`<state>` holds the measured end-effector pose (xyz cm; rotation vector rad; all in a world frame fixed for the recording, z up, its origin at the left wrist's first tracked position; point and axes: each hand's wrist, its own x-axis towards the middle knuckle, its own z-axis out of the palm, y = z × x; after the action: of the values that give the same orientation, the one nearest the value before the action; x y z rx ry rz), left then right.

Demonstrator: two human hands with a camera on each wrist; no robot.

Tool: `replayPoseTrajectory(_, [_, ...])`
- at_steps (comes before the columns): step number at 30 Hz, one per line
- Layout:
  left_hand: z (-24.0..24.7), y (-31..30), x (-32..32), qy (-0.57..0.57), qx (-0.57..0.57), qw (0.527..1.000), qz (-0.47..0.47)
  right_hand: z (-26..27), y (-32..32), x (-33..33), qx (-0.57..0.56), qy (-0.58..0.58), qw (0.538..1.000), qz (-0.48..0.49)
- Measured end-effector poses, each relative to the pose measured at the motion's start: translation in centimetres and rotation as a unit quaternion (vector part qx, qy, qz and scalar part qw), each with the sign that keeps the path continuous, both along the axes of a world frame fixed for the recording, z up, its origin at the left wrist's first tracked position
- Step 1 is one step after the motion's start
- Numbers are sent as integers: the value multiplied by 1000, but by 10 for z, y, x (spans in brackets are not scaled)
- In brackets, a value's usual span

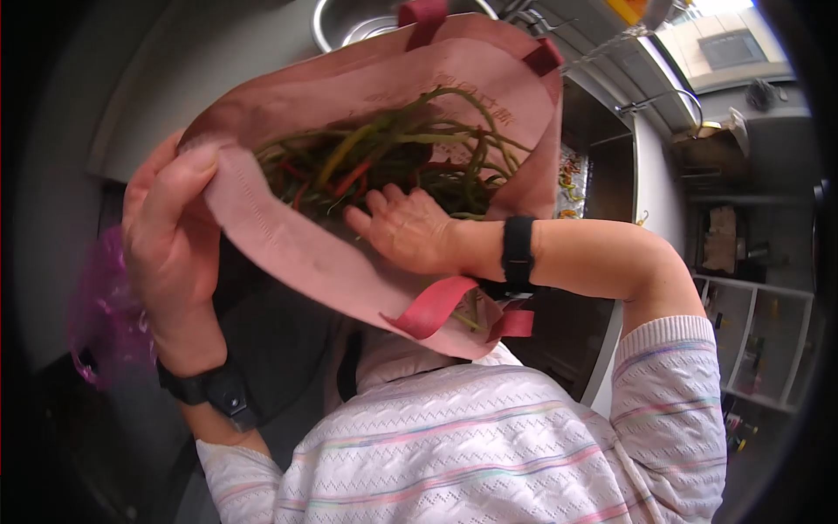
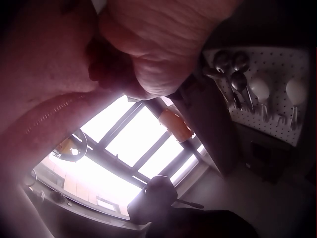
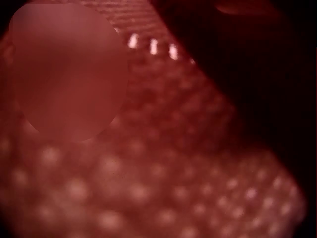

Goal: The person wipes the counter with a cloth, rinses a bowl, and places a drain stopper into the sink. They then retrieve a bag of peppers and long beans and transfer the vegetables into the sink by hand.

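Observation:
A pink fabric bag (image 1: 297,271) with red handles is held wide at the mouth in the head view. My left hand (image 1: 175,210) grips its left rim, thumb over the edge and fingers behind. The same hand (image 2: 163,44) fills the top of the left wrist view, beside the bag's stitched edge (image 2: 54,106). Inside the bag lies a tangle of long, thin green and reddish pods (image 1: 384,144), like long beans. My right hand (image 1: 410,227) reaches in, its bent fingers right at the pods and fingertips partly hidden. Blurred dotted red fabric (image 3: 163,129) fills the right wrist view.
A steel bowl (image 1: 327,26) stands behind the bag. Small red, yellow and green pieces (image 1: 569,179) lie to the right, near the counter edge (image 1: 650,166). A purple plastic bag (image 1: 109,306) hangs at the left. Ladles (image 2: 237,79) hang on a pegboard.

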<state>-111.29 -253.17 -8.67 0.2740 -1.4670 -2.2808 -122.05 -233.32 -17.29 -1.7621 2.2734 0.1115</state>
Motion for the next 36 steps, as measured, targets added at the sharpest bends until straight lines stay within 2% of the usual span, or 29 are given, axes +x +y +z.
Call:
replayPoseTrajectory(3, [0, 2, -1, -3, 1, 1000, -4, -8, 7, 3, -39, -32, 998, -22])
replayPoseTrajectory(4, [0, 2, -1, -7, 9, 1000, -6, -10, 7, 5, -13, -28, 999, -21])
replayPoseTrajectory(7, [2, -5, 0, -9, 11, 999, -35, 1, 9, -2, -35, -64, 997, -26])
replayPoseTrajectory(10, [6, -5, 0, -25, 10, 1000, -13, 44, 14, -13, -28, -127, 991, -32])
replayPoseTrajectory(12, [6, -7, 2, -18, 8, 999, -33, 60, 19, -21, -150, -182, 969, -69])
replayPoseTrajectory(13, [5, -5, 1, -16, 6, 1000, -10, 70, 22, -26, -209, -235, 946, -76])
replayPoseTrajectory(14, [7, 1, -2, -18, -1, 1000, 9, 80, 26, -30, -264, -288, 916, -85])
replayPoseTrajectory(16, [2, -3, 0, -3, 13, 1000, -23, 95, 30, -34, -366, -471, 787, -155])
replayPoseTrajectory(18, [3, -1, -3, -6, 15, 1000, -16, 110, 35, -46, -466, -508, 703, -176])
replayPoseTrajectory(20, [2, 0, -5, -2, 18, 1000, -18, 138, 42, -55, -489, -478, 701, -204])
replayPoseTrajectory(22, [2, 1, -6, 5, 22, 1000, -21, 186, 38, -43, -528, -638, 469, -306])
replayPoseTrajectory(23, [2, 2, -6, 5, 22, 1000, -21, 179, 43, -52, -532, -695, 449, -181])
replayPoseTrajectory(26, [4, 3, -6, 1, 25, 999, -26, 187, 63, -60, -614, -481, 621, -74])
replayPoseTrajectory(28, [2, 3, -5, 7, 13, 1000, -22, 209, 125, -93, -532, -546, 635, -123])
replayPoseTrajectory(29, [2, 3, -4, 5, 18, 1000, -19, 225, 140, -94, -531, -592, 576, -191])
replayPoseTrajectory(30, [3, 3, -5, 3, 15, 1000, -24, 231, 149, -94, -507, -574, 620, -170])
replayPoseTrajectory(34, [3, 3, -5, -1, 18, 1000, -18, 227, 208, -134, -461, -328, 755, -332])
replayPoseTrajectory(35, [3, 2, -4, 4, 21, 1000, -18, 224, 218, -137, -460, -323, 758, -330])
replayPoseTrajectory(36, [4, 1, -3, 18, 17, 999, -27, 221, 228, -140, -480, -341, 719, -369])
